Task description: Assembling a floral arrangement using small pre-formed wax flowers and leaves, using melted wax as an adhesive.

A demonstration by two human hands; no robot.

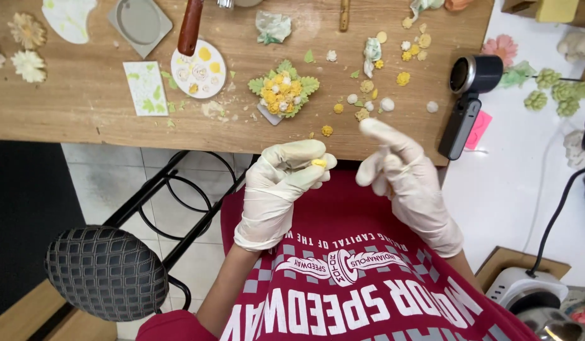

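Both hands wear whitish gloves and hover over my lap in front of the wooden table (84, 101). My left hand (281, 183) pinches a small yellow clay piece (318, 163) between thumb and fingers. My right hand (403, 180) is beside it, fingers apart and holding nothing, its forefinger raised toward the table edge. On the table just beyond sits a small clay bouquet (283, 88) of yellow and white flowers with green leaves. Several loose yellow and white clay flowers (368, 88) lie scattered to its right.
A round white palette (199, 69) with clay bits, a brown-handled tool (191, 26), a green-smeared card (146, 87) and a grey lidded dish (139, 22) lie at the left. A black camera device (469, 101) stands at the right edge. A black stool (106, 271) is below left.
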